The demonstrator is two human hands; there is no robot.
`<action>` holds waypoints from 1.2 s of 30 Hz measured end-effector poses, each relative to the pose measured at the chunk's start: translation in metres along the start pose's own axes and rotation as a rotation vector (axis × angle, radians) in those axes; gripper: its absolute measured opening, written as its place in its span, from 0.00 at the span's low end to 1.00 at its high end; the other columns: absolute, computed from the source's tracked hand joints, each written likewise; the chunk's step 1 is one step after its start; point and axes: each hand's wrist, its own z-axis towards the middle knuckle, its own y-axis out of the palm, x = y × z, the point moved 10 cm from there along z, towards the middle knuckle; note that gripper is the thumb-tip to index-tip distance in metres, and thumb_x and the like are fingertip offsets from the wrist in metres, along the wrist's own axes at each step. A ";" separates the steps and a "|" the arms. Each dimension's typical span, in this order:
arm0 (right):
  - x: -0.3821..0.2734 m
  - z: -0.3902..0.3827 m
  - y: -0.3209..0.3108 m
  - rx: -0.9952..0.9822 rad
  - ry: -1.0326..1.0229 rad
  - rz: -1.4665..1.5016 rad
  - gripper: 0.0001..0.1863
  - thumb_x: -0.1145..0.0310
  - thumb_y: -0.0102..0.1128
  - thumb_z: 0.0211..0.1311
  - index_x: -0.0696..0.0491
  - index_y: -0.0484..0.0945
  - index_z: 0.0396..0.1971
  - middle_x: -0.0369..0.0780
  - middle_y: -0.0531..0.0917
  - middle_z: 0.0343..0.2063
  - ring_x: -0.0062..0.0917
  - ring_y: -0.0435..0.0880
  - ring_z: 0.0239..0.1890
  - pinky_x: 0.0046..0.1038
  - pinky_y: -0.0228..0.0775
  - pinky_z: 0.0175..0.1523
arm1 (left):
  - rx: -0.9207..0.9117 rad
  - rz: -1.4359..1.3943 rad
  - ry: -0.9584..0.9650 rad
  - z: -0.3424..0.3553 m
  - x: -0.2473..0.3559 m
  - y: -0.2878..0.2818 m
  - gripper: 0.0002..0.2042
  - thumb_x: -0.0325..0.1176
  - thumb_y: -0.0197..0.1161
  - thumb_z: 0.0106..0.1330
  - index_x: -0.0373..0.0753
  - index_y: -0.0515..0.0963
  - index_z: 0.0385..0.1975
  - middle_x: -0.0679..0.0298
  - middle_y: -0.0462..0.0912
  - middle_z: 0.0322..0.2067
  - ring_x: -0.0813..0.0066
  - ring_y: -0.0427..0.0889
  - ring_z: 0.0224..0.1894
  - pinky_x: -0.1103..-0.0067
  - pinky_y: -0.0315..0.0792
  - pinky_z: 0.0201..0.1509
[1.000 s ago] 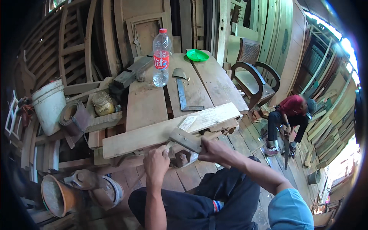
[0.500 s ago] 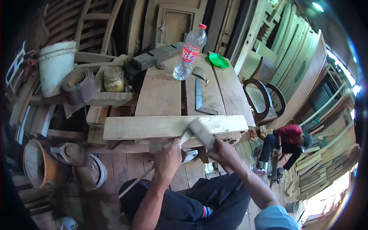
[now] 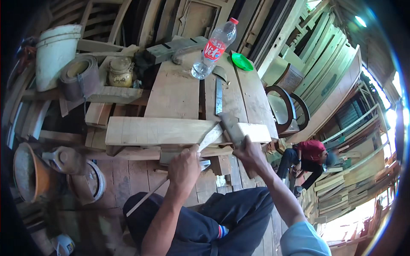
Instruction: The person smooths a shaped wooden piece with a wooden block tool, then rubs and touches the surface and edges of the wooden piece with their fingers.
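Note:
My left hand grips a thin pale wooden strip, which slants from my knee up over a pale board lying across the front of the worktable. My right hand is closed on a flat grey-brown block, held over the board against the strip's upper end; I cannot tell what kind of tool it is. A metal try square lies beyond the board. Under my left hand, a shiny metal object is partly hidden.
Bottle, green dish, white bucket, sandpaper roll, jar. Orange bucket at left. Armchair beside the table; a co-worker crouches at right among stacked timber.
My right hand has pushed the block forward and upward over the board, and the strip in my left hand has moved with it. The view has also shifted and rotated.

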 end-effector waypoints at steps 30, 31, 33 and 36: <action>0.001 -0.001 0.011 -0.090 -0.111 -0.176 0.23 0.61 0.64 0.50 0.63 0.68 0.38 0.59 0.81 0.27 0.53 0.82 0.34 0.47 0.73 0.39 | -0.025 0.013 -0.109 -0.005 -0.008 -0.004 0.08 0.36 0.57 0.65 0.43 0.79 0.40 0.53 0.84 0.32 0.52 0.83 0.36 0.61 0.76 0.40; 0.009 0.011 0.001 -0.003 -0.078 -0.040 0.21 0.62 0.63 0.51 0.62 0.68 0.37 0.59 0.80 0.27 0.53 0.82 0.33 0.47 0.73 0.37 | -0.010 0.009 -0.094 -0.002 -0.007 -0.006 0.08 0.36 0.57 0.65 0.43 0.79 0.40 0.53 0.84 0.31 0.52 0.83 0.36 0.61 0.76 0.40; 0.017 0.003 0.011 -0.001 -0.133 -0.067 0.22 0.61 0.64 0.51 0.61 0.69 0.37 0.57 0.80 0.24 0.53 0.82 0.31 0.45 0.73 0.39 | -0.060 0.018 -0.109 -0.001 -0.003 -0.004 0.08 0.35 0.57 0.65 0.43 0.79 0.40 0.52 0.84 0.31 0.51 0.83 0.36 0.61 0.76 0.40; -0.037 -0.043 0.018 0.014 -0.575 0.004 0.22 0.60 0.64 0.51 0.60 0.70 0.39 0.55 0.80 0.25 0.53 0.82 0.32 0.42 0.74 0.39 | 0.004 -0.016 -0.081 -0.004 -0.013 -0.008 0.08 0.35 0.57 0.65 0.42 0.79 0.40 0.51 0.83 0.30 0.50 0.83 0.35 0.60 0.76 0.38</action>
